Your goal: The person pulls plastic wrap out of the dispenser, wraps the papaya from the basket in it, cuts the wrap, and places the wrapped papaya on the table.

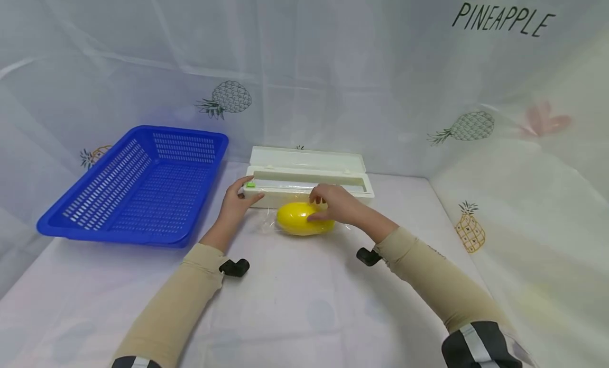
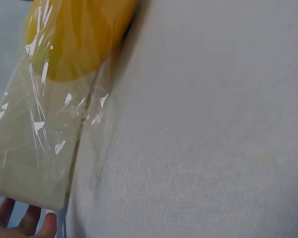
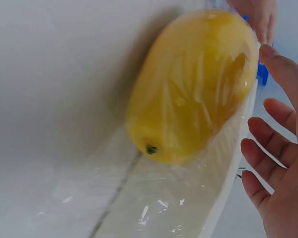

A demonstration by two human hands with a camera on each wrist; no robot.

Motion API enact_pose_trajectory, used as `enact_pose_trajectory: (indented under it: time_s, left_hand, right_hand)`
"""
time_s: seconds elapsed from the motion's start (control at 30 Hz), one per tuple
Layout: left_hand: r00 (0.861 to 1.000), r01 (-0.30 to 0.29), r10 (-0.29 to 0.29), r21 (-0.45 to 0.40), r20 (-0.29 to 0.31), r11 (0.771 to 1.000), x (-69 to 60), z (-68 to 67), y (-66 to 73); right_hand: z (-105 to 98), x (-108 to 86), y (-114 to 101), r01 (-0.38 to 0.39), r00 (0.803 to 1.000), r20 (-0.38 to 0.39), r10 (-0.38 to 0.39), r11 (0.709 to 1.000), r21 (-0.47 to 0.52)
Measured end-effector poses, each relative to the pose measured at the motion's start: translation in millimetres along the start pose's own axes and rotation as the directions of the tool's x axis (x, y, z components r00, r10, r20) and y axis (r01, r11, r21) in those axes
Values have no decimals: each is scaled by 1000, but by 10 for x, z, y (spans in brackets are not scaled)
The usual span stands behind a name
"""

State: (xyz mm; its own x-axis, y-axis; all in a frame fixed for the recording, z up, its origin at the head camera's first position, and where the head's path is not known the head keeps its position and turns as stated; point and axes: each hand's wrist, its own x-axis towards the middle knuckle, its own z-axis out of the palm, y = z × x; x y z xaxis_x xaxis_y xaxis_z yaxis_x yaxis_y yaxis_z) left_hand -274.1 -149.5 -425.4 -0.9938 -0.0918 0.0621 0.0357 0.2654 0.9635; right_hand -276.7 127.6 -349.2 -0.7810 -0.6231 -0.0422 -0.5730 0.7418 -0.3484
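Tan sleeves point(image 1: 162, 299) span the near part of the table point(image 1: 295, 304). Midway across, toward its far edge, lies a yellow fruit point(image 1: 297, 218) in clear film point(image 1: 268, 224); the right hand point(image 1: 337, 203) is relaxed beside it, grasping nothing. Behind, the left hand point(image 1: 233, 201) grips the lidded box's point(image 1: 278, 197) left end. Far-left corner: blue basket point(image 1: 220, 138).

1 yellow fruit point(image 3: 188, 94), grn. stem spot point(image 3: 151, 149), in clr. film point(image 3: 67, 200); pale box point(image 3: 208, 186) alongside; wht. cloth point(image 3: 44, 79) under. R. hand point(image 3: 285, 153) at rt., palm showing, fingers part-bent, thumb tip nr. fruit. L. hand point(image 3: 261, 16), partial, top rt.
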Motion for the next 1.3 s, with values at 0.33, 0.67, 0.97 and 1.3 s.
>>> enact_pose_trajectory:
  time_s: [0.33,0.67,0.97,1.3]
  left_hand:
    - [1000,-13,14,-74,14,997,77,-51,-110]
    - [994,-98,99,-22,43,995,172,-98,-219]
    - [987,-140,144,-60,68,988,182,-89,-225]
    - [988,-124,125,-8,92,992,217,-137,-251]
  right_hand:
    - [-174,560,-113,125,989,55,-139,972,198]
    - [-120,1139,-331,257,952,147,-267,963,83]
    - [-58,1369,-492,372,904,239,-354,928,-33]
    - [-53,1497,-512,372,875,335,-349,928,-3]
